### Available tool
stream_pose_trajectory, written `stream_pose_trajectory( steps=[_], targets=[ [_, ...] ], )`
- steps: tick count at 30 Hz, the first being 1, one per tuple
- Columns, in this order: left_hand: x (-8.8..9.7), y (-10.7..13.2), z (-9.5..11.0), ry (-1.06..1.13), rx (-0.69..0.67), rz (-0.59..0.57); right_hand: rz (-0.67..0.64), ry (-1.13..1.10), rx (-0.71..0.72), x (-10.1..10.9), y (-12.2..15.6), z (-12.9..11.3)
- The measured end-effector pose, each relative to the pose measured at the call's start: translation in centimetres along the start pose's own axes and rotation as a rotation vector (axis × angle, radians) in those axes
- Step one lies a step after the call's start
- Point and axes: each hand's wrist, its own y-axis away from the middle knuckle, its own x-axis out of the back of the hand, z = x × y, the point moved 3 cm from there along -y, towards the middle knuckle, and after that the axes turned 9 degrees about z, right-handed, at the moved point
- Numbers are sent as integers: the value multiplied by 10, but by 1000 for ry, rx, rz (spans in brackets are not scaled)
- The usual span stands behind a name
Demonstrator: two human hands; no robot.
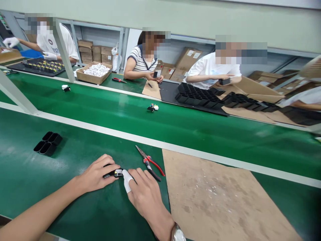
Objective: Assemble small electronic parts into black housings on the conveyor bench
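My left hand [98, 174] rests on the green table, its fingers curled around a small black part with a metal end [115, 173]. My right hand [144, 192] lies next to it; its bandaged thumb [127, 180] presses against the same part. Red-handled pliers [150, 163] lie just beyond my right fingers. Several black plastic shells [48, 143] sit to the left.
A brown cardboard sheet [220, 197] covers the table at right. Beyond a white rail runs a green conveyor [175, 124] carrying small parts [152, 107]. Three people work across it, with black trays [200, 95] and a box of white pieces [95, 71].
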Motion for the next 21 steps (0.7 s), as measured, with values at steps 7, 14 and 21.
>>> stream_pose_trajectory(
  steps=[7,14,21],
  targets=[
    [0,3,-8,-7,153,-95,18,-4,-196,-17,14,20],
    [6,8,-15,11,245,-121,-129,16,-298,-37,25,30],
    [8,8,-18,156,180,-37,-23,-386,-241,-28,12,8]
  ],
)
